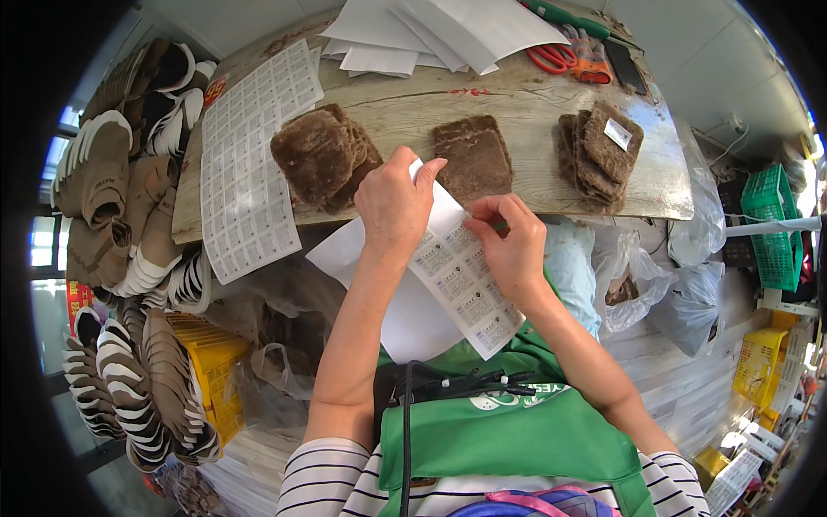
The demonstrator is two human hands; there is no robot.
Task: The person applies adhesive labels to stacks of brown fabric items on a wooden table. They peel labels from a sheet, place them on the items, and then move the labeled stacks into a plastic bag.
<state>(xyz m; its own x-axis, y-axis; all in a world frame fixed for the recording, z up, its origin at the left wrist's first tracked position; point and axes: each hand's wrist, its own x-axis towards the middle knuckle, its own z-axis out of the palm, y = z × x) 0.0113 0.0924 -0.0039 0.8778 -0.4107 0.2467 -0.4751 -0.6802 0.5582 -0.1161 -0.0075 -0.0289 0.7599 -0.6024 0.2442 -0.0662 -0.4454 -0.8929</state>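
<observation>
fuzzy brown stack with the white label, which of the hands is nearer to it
Right. The right hand is to the lower left of the fuzzy brown stack; the left hand is farther left.

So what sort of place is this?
Probably a small footwear workshop: stacked brown-and-white shoe pieces at left, brown furry pads piled on a worn wooden table, and a sheet of small labels held in the person's hands.

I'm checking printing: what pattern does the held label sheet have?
The label sheet shows rows of dark print on white, best in the head view.
</observation>
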